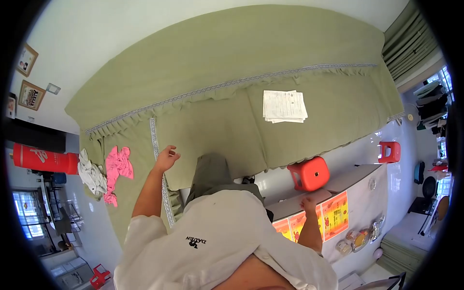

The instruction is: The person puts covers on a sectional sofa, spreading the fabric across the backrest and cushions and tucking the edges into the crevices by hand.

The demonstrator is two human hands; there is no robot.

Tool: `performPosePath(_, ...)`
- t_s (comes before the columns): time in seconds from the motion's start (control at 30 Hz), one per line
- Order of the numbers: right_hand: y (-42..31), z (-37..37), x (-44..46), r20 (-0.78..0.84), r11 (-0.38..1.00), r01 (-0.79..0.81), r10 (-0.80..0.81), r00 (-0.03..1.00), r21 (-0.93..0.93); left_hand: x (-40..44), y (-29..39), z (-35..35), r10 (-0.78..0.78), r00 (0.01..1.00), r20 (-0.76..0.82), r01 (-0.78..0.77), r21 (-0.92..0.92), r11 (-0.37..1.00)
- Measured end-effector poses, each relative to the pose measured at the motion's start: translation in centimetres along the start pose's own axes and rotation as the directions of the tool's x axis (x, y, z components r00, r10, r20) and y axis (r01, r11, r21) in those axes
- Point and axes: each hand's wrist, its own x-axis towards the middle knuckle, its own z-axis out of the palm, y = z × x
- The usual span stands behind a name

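My left hand (167, 158) hangs over the green sofa cover (208, 121), fingers loosely bent and apart, with nothing in it. Left of it a pink garment (118, 169) and a whitish cloth (92, 172) lie crumpled on the cover. My right hand (308, 204) is beside the edge of the low table, close to orange and yellow printed sheets (335, 215). Its fingers curl loosely and I see nothing held; whether it touches the table I cannot tell. A stack of white papers (284, 106) lies on the sofa seat, away from both hands.
A red stool (311, 174) stands between the sofa and the table, another red stool (389, 152) farther right. Jars and packets (357, 238) sit on the table (360, 195). A large red cylinder (46, 159) is at the far left. Green curtains (411, 41) hang at upper right.
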Motion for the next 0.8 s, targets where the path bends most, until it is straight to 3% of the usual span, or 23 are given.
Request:
performPosePath(0.17, 0.5, 0.7, 2.2, 0.047, 0.999, 0.027, -0.026, 0.999, -0.031, 5.4, 2.3, -1.0, 0.005, 1.0, 0.004, -0.006, 0.143, 0.99)
performPosePath(0.27, -2.4, 1.9, 3.9, 0.027, 0.994, 0.059, -0.057, 0.998, -0.093, 11.1, 4.4, -2.9, 0.109, 0.989, -0.104, -0.093, 0.149, 0.985)
performPosePath(0.37, -6.8, 3.1, 10.4, -0.088, 0.919, 0.22, -0.262, 0.961, -0.328, 18.3, 8.4, -7.1, 0.243, 0.943, -0.23, -0.213, 0.147, 0.966)
performPosePath(0.43, -14.0, 4.4, 15.1, -0.011, 0.74, 0.445, -0.521, 0.854, -0.504, 23.5, 11.3, -10.5, 0.388, 0.841, -0.376, -0.34, 0.19, 0.921)
performPosePath(0.53, -33.8, 11.8, 13.9, -0.03, 0.616, 0.484, -0.636, 0.771, -0.622, 31.8, 15.6, -16.4, 0.562, 0.655, -0.505, -0.436, 0.355, 0.827)
performPosePath(0.63, -50.6, 21.1, 14.9, 0.056, 0.479, 0.666, -0.787, 0.614, -0.572, 39.4, 19.9, -22.1, 0.663, 0.52, -0.538, -0.458, 0.479, 0.749)
performPosePath(0.73, -64.4, 30.5, 16.8, 0.151, 0.219, 0.757, -0.91, 0.386, -0.616, 48.6, 21.6, -25.8, 0.707, 0.5, -0.499, -0.458, 0.541, 0.706)
performPosePath(0.77, -68.5, 33.4, 17.0, 0.184, 0.138, 0.777, -0.932, 0.312, -0.615, 51.5, 21.7, -26.4, 0.666, 0.593, -0.453, -0.45, 0.499, 0.74)
performPosePath(0.8, -72.5, 36.1, 16.5, 0.197, 0.135, 0.776, -0.927, 0.318, -0.617, 54.2, 21.7, -26.9, 0.621, 0.675, -0.399, -0.44, 0.458, 0.773)
